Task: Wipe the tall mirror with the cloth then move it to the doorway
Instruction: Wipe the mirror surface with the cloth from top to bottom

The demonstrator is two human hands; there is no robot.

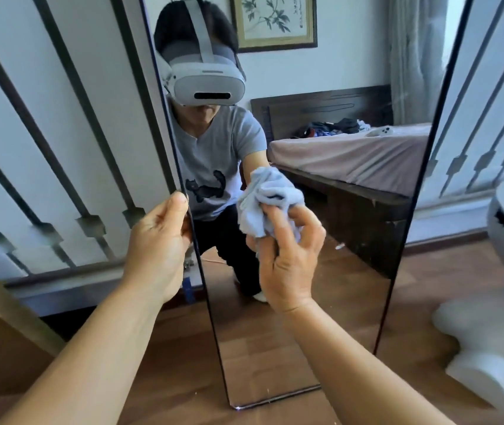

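Two hands — left hand grips mirror edge (upright), right hand fingers pinch cloth

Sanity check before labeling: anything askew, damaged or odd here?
Nothing damaged. The mirror leans, its dark frame slanting across the view, steadied at the left edge by the left hand. The right hand grips the bunched cloth against the glass. Small pale specks lie on the wood floor.

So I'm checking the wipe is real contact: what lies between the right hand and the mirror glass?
The bunched pale cloth, gripped by the right hand, lies between it and the tall mirror, per the head view.
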